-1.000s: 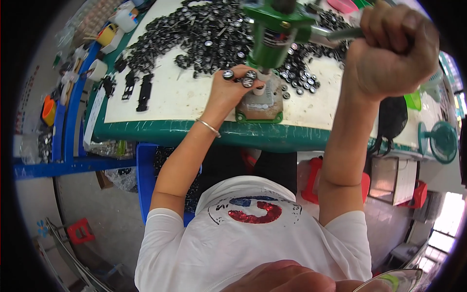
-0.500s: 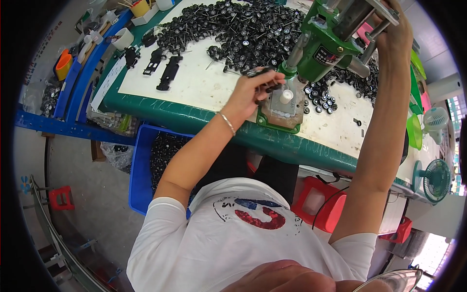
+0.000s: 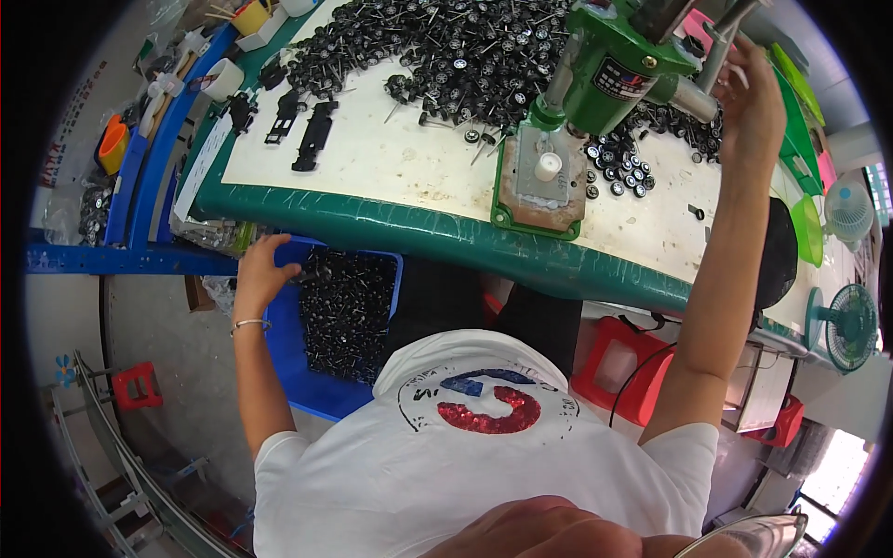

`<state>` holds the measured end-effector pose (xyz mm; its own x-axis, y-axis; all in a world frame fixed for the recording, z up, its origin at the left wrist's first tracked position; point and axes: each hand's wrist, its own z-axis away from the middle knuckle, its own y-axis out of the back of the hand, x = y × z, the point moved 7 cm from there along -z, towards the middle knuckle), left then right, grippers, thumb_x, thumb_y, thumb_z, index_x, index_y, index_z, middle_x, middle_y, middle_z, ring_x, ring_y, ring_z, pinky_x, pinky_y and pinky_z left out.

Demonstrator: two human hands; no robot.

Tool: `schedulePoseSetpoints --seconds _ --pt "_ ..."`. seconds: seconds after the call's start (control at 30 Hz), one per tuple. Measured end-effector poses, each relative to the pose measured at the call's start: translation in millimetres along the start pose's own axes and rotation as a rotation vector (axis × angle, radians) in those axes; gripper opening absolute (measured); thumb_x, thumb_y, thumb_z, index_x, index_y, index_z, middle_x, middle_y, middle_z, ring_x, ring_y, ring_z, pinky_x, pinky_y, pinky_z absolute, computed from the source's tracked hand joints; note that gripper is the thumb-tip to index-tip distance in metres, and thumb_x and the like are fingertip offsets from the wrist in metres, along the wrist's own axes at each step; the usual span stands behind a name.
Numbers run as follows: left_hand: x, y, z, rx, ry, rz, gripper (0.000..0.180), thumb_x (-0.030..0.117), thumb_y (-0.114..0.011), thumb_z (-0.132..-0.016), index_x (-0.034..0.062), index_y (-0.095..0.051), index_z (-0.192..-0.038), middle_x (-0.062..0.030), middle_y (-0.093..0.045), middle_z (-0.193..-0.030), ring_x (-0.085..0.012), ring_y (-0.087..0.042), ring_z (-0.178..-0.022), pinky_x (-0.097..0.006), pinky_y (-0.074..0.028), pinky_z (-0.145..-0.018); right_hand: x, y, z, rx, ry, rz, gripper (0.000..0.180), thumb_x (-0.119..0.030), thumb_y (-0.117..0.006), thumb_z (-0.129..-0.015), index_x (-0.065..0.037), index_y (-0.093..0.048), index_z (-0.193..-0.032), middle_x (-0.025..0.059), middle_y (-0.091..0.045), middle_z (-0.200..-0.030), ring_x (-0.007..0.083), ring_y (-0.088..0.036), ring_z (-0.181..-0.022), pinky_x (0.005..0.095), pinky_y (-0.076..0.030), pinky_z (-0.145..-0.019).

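Over the rim of a blue bin (image 3: 279, 349), at my lower left, my left hand (image 3: 263, 272) is open with its fingers apart and nothing visible in it. The bin holds many small black parts with metal pins. My right hand (image 3: 752, 107) is raised at the far right, its fingers curled at the metal lever (image 3: 727, 42) of a green hand press (image 3: 605, 79). Part of that grip is hidden. On the press base (image 3: 512, 206) stands a short white round peg (image 3: 548, 166), with no part on it.
Behind the press lies a big heap of black wheels on metal axles (image 3: 456, 60). Loose small wheels (image 3: 619, 167) sit right of its base. Flat black toy-car chassis (image 3: 314, 138) lie at the left. A red stool (image 3: 619, 367) and green fan (image 3: 842, 327) are at the right.
My left hand has gone from the press base down left to the bin, and the black part it held is no longer in it. My right hand has come lower at the lever.
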<state>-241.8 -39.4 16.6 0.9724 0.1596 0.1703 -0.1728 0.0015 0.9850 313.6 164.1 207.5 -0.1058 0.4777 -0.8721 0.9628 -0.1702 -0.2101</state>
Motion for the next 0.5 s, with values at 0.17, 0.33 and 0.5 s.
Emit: schedulePoseSetpoints --seconds 0.17,0.33,0.5 --pt "116.4 22.9 -33.3 0.132 -0.195 0.673 0.014 0.008 -0.067 -0.082 0.0029 -0.068 -0.095 -0.0079 -0.068 -0.089 -0.0169 -0.065 -0.081 -0.026 -0.048 -0.072 64.9 32.8 60.0 -0.124 -0.151 0.387 0.022 -0.021 -0.063 -0.090 -0.005 -0.067 -0.104 -0.0001 -0.062 -0.076 0.0064 -0.055 -0.061 0.0203 -0.043 -0.053" --pt "226.3 -15.8 -81.3 0.048 -0.354 0.750 0.011 0.011 -0.067 -0.082 0.0021 -0.069 -0.089 -0.0083 -0.065 -0.081 -0.0181 -0.064 -0.073 -0.029 -0.047 -0.064 104.8 35.5 123.1 -0.344 -0.108 0.760 0.017 -0.014 -0.065 -0.085 -0.004 -0.066 -0.099 0.0038 -0.066 -0.088 0.0118 -0.059 -0.073 0.0276 -0.047 -0.065" --pt "250.6 -37.4 -112.0 0.100 -0.327 0.620 0.012 0.014 -0.068 -0.078 0.0025 -0.068 -0.083 -0.0115 -0.063 -0.079 -0.0249 -0.062 -0.068 -0.035 -0.049 -0.065 107.0 35.1 157.3 -0.356 -0.106 0.939 0.022 -0.015 -0.068 -0.081 -0.007 -0.065 -0.102 0.0057 -0.060 -0.088 0.0179 -0.057 -0.068 0.0300 -0.047 -0.065"
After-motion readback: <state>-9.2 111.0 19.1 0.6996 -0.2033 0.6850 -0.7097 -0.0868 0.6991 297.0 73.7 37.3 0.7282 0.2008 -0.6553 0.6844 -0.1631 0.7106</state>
